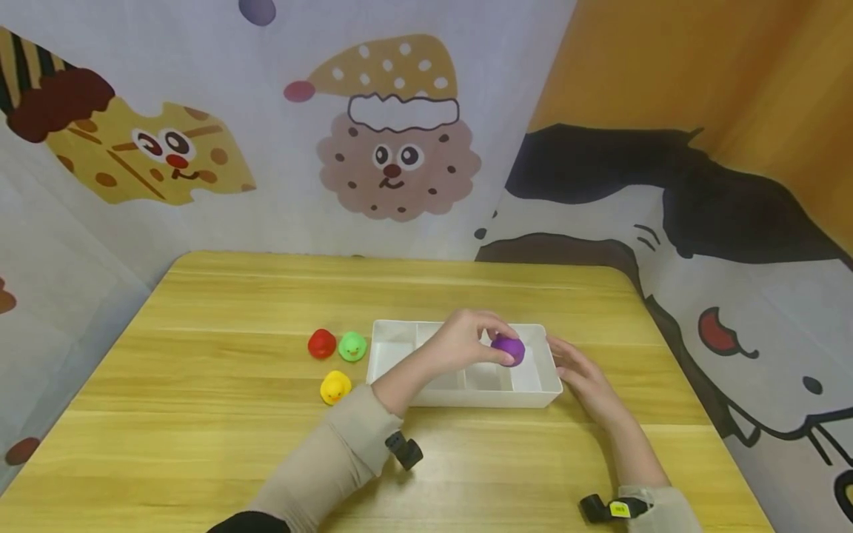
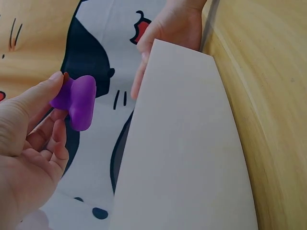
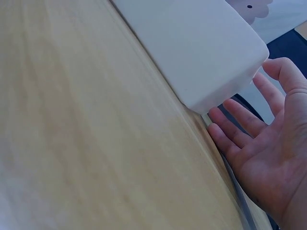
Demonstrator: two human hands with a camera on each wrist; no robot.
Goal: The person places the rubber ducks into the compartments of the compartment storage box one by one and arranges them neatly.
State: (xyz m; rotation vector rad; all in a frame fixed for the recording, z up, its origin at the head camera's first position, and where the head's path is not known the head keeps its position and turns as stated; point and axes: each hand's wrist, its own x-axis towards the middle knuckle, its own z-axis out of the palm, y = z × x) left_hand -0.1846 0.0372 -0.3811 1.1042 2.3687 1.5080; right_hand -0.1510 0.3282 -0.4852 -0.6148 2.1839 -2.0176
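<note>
My left hand (image 1: 460, 344) pinches a purple rubber duck (image 1: 509, 350) between thumb and fingers, over the right part of a white divided box (image 1: 466, 400). The left wrist view shows the duck (image 2: 82, 103) side-on, raised above the box's rim, with a bit of orange by the thumb. At the box's right end is my right hand (image 1: 589, 381), its fingertips right at the end wall. In the right wrist view the fingers of this hand (image 3: 268, 143) are spread and gently bent beside the box corner (image 3: 211, 91).
Left of the box, on the wooden table (image 1: 200, 414), sit a red duck (image 1: 322, 344), a green duck (image 1: 352, 346) and a yellow duck (image 1: 335, 387). A printed cartoon curtain (image 1: 266, 229) hangs behind the table and along its sides.
</note>
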